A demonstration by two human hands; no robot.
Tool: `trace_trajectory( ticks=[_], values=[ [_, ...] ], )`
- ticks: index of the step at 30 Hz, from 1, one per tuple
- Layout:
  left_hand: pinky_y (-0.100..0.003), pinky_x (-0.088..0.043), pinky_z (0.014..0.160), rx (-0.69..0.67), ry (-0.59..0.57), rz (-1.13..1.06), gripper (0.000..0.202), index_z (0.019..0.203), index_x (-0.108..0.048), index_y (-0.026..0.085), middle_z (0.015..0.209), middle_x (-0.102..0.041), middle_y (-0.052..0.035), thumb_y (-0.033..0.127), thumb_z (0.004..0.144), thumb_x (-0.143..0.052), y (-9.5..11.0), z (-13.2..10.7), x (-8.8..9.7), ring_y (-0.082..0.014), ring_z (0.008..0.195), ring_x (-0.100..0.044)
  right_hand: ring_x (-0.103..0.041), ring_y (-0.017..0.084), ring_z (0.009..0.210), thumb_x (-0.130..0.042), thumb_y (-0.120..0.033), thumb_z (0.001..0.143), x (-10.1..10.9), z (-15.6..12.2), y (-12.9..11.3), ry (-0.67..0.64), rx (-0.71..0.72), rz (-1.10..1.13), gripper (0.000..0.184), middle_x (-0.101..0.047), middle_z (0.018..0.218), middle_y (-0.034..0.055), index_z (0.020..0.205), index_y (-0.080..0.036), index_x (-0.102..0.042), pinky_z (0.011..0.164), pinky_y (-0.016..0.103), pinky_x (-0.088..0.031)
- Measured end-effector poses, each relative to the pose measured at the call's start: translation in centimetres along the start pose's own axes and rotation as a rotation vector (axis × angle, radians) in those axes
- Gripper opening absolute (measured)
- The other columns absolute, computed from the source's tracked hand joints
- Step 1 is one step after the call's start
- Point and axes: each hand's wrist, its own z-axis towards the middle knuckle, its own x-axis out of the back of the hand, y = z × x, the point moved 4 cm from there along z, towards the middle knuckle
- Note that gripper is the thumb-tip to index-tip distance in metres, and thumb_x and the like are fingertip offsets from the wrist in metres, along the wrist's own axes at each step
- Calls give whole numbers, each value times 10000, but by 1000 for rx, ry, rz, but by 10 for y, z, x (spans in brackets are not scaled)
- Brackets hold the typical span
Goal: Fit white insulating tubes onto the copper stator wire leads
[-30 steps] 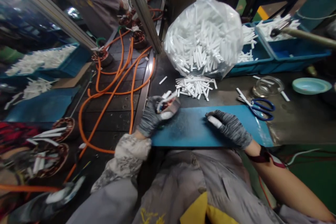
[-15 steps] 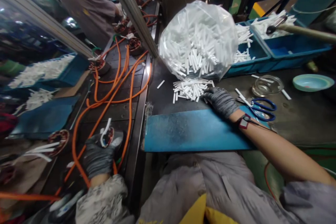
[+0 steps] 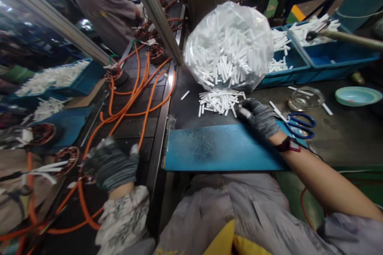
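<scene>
My left hand (image 3: 109, 163), in a grey knit glove, is down over the dark conveyor (image 3: 131, 115) at my left, blurred by motion. Its fingers curl over a motor stator (image 3: 133, 150) that is almost wholly hidden; only white bits peek out at the sides. My right hand (image 3: 259, 116), also gloved, reaches past the blue mat (image 3: 221, 147) to the loose pile of white strips (image 3: 220, 101). Its fingertips pinch one white strip (image 3: 244, 112) at the pile's right edge.
A clear bag full of white strips (image 3: 230, 44) stands behind the pile, with blue bins (image 3: 302, 65) to its right. Scissors (image 3: 299, 123), a glass dish (image 3: 305, 97) and a teal bowl (image 3: 357, 95) lie at right. Orange cables (image 3: 134, 87) and other stators (image 3: 67, 155) lie on the conveyor. Other people stand behind.
My left hand carried the stator from the blue mat down-left onto the conveyor. My right hand went forward to the strip pile and now pinches a strip.
</scene>
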Motion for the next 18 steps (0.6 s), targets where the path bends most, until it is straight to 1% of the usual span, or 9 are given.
trace_trajectory(
  ticks=[2,5,6,8,10,12,15,16,18],
  values=[
    [-661,-423,1139,-246,39,-137,681,1435,-533,68,1384,-620,-251,493,908,-606,48,1,5,-440,1355,-537,-735,319,979,-653,-403,916,0,12,3,59,-52,-114,325,-784,1088,136,1139,-183,-742,966,544,-575],
    [-494,-530,1084,-598,51,-401,504,1382,-599,97,1297,-701,-193,396,977,-564,122,-2,4,-325,1229,-657,-725,320,1108,-660,-332,893,-7,33,-3,89,-23,-113,366,-767,1217,134,1217,-180,-739,1057,537,-550],
    [-468,-522,1109,-662,49,-438,463,1369,-616,127,1292,-717,-161,385,989,-555,142,-4,0,-296,1217,-671,-711,313,1163,-657,-316,892,-9,38,-8,87,14,-91,386,-755,1262,126,1248,-184,-731,1092,528,-534],
    [-506,-444,1202,-731,41,-478,389,1318,-663,186,1227,-760,-105,379,995,-565,172,-9,-11,-274,1152,-709,-684,298,1234,-631,-299,909,-5,38,-21,89,95,-53,413,-734,1318,113,1300,-195,-714,1136,515,-511],
    [-563,-400,1227,-725,38,-508,343,1270,-700,206,1115,-797,-83,367,992,-582,187,-13,-25,-273,1032,-749,-690,283,1223,-595,-307,943,13,26,-28,140,137,-41,402,-739,1305,100,1318,-219,-709,1132,505,-518],
    [-525,-489,1145,-714,37,-572,322,1239,-722,184,1047,-812,-91,332,990,-581,189,-16,-39,-265,936,-768,-714,274,1152,-600,-343,957,44,4,-21,262,108,-65,362,-758,1234,87,1281,-245,-726,1095,503,-544],
    [-414,-574,1013,-735,38,-653,284,1190,-745,184,1057,-818,-85,296,986,-582,183,-18,-55,-246,932,-778,-704,277,1112,-685,-436,904,102,-33,14,575,-18,-90,364,-750,1177,89,1213,-249,-731,1099,546,-522],
    [-404,-571,1014,-745,39,-654,272,1179,-750,198,1069,-818,-75,298,985,-588,181,-17,-58,-243,945,-779,-701,273,1096,-702,-462,877,120,-44,29,698,-63,-58,414,-739,1183,98,1222,-234,-713,1094,555,-521],
    [-407,-557,1040,-756,42,-631,261,1170,-759,221,1065,-820,-59,308,986,-595,179,-15,-62,-242,949,-779,-690,271,1083,-714,-506,833,143,-58,61,828,-144,-56,578,-701,1236,128,1324,-210,-638,1055,561,-539]
  ],
)
